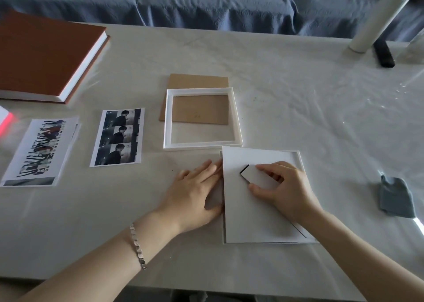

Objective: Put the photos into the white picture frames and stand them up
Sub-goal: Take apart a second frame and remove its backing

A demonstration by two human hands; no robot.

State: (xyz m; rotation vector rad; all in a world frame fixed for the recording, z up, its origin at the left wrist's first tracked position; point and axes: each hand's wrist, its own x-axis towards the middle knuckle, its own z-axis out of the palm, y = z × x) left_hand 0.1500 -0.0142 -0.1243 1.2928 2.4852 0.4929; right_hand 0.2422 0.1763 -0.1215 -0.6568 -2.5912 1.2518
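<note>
While both hands work at the near frame (298,161), the table (286,90) around them carries several loose items. Far left: brown book (43,51). Below it, a small stack of prints (39,150), and just right of that a photo strip (118,136) of three dark shots, flat, apart from both frames. Centre: empty white frame (168,118) lying flat, partly over a brown card backing (199,111); nothing else inside it. Far right corner: white bottle (378,19) with a black object (383,52) beside it. Right edge: grey cloth (395,197).

Near frame lies face down, almost wholly covered by its white back panel (252,214), which sits slightly askew in it. Whether a photo is under the panel cannot be told.

Left hand (195,194): flat, fingers spread, pressing on the table with fingertips at the panel's left edge; holds nothing. Bracelet (137,246) on that wrist.

Right hand (284,187): thumb and fingers pinched on the panel's stand flap (252,175), raised a little off the panel.
</note>
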